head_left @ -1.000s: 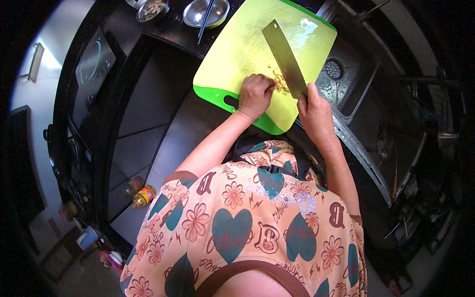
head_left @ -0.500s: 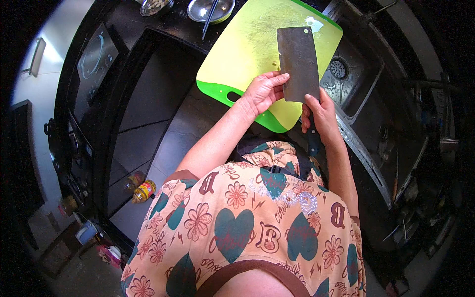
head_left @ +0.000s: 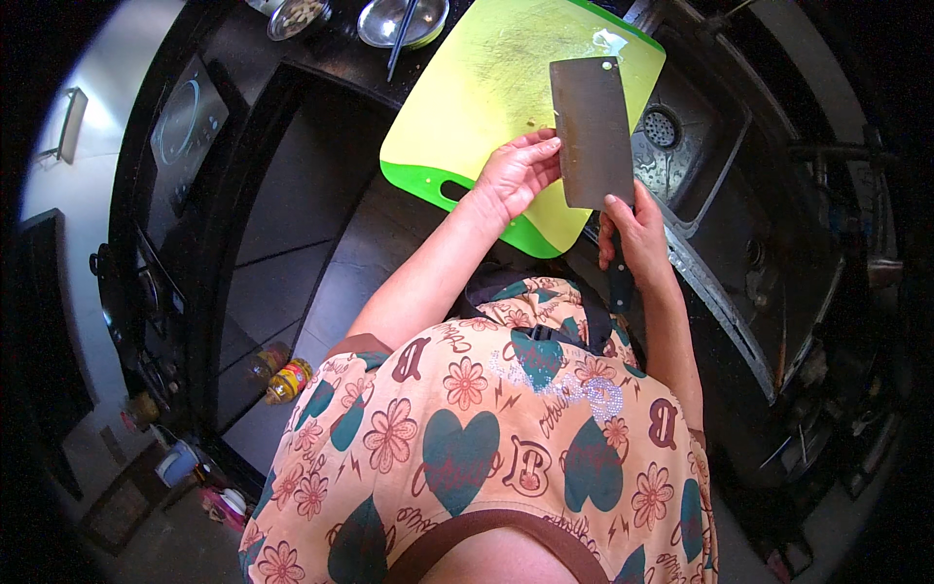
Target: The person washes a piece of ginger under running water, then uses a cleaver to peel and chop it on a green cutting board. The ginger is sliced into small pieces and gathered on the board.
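My right hand (head_left: 637,234) is closed round the dark handle of a cleaver (head_left: 592,131). Its broad, dull grey blade points away from me over the cutting board, with brownish marks along the left side. My left hand (head_left: 516,175) is beside the blade's left edge, palm partly up, fingers loosely curled and apart. Its fingertips come right up to that edge; whether they touch it I cannot tell. Beneath lies a yellow-green cutting board (head_left: 467,97) with a bright green rim and a slot handle. A small whitish scrap (head_left: 610,42) sits near its far right corner.
A metal sink (head_left: 705,175) with a round drain is at the right of the board. Back left stand a metal bowl (head_left: 384,24) with chopsticks (head_left: 401,41) across it and a smaller bowl of pale pieces (head_left: 295,18). A yellow-labelled jar (head_left: 289,381) stands low at left.
The cleaver has tilted slightly and shifted a little right and nearer. My left thumb has slid off the blade's face to its left edge. The whole view has shifted slightly.
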A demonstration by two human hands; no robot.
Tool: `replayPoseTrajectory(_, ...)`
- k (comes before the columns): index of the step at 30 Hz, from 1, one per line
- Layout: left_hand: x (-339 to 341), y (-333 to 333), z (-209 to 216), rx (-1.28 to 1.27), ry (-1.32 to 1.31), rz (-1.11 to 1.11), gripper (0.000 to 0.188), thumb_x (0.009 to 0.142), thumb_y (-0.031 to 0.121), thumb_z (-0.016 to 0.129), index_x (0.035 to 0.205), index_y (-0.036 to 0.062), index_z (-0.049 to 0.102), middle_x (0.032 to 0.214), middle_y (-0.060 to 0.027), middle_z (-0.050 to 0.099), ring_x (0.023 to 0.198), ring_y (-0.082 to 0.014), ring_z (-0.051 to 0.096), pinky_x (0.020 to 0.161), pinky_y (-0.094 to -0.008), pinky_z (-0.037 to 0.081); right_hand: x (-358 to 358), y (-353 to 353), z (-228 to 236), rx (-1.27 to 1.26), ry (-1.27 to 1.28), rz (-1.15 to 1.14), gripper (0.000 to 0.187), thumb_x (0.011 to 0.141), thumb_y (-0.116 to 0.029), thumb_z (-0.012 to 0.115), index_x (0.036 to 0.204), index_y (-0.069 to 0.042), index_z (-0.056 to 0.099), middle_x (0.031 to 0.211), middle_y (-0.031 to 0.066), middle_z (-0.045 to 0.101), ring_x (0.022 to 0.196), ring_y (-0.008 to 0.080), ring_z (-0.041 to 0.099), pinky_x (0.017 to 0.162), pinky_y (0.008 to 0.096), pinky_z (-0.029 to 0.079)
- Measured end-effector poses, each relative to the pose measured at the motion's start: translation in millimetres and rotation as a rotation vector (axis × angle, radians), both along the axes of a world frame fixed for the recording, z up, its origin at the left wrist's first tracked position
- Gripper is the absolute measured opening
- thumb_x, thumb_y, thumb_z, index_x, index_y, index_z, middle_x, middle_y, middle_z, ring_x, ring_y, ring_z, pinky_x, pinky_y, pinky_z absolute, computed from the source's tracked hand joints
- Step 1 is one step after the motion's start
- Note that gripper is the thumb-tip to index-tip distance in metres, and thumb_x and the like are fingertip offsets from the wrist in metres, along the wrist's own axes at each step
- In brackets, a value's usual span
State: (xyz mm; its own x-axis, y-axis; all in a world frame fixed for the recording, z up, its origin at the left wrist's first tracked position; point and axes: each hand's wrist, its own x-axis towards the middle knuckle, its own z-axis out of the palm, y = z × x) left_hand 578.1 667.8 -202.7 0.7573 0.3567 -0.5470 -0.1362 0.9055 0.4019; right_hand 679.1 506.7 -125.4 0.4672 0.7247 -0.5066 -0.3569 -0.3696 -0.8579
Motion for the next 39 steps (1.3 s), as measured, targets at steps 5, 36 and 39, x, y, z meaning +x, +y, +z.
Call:
replayPoseTrajectory(5,5.1,-3.5,10.8,0.339,0.211,0.103,0.023,0.086,0.004,0.068,0.106,-0.0014,0.06,0.094,-0.0079,0.064,0.083,-0.0155,0.064,0.075,-0.0298,0.057,4.8,-8.7,4.0,-0.144,-0.194,0.031,0.02,0.096,-0.012,0.047,0.112,-0.001,0.047,0.061,0.0029,0.049,0.04,0.0128,0.049,0.036,0.0284,0.041)
replayPoseTrajectory(36,-22.6,-5.1,0.6,2.04,0.607,-0.013,0.023,0.072,0.029,0.076,0.089,0.0169,0.068,0.081,-0.0004,0.061,0.083,-0.0216,0.055,0.075,-0.0347,0.04,1.8,-76.5,-22.0,-0.249,-0.798,-0.081,0.029,0.095,-0.026,0.061,0.105,-0.001,0.054,0.068,0.003,0.056,0.057,0.0086,0.052,0.051,0.024,0.042)
replayPoseTrajectory(39,-9.9,-6.9,2.2,2.107,0.549,-0.01,0.029,0.068,0.033,0.078,0.088,0.0167,0.065,0.081,-0.0019,0.056,0.083,-0.0225,0.053,0.074,-0.0372,0.039,-3.6,-66.5,-24.7,-0.111,-0.664,-0.097,0.027,0.095,-0.025,0.059,0.106,-0.001,0.057,0.074,0.0109,0.062,0.065,0.0208,0.062,0.061,0.0355,0.049)
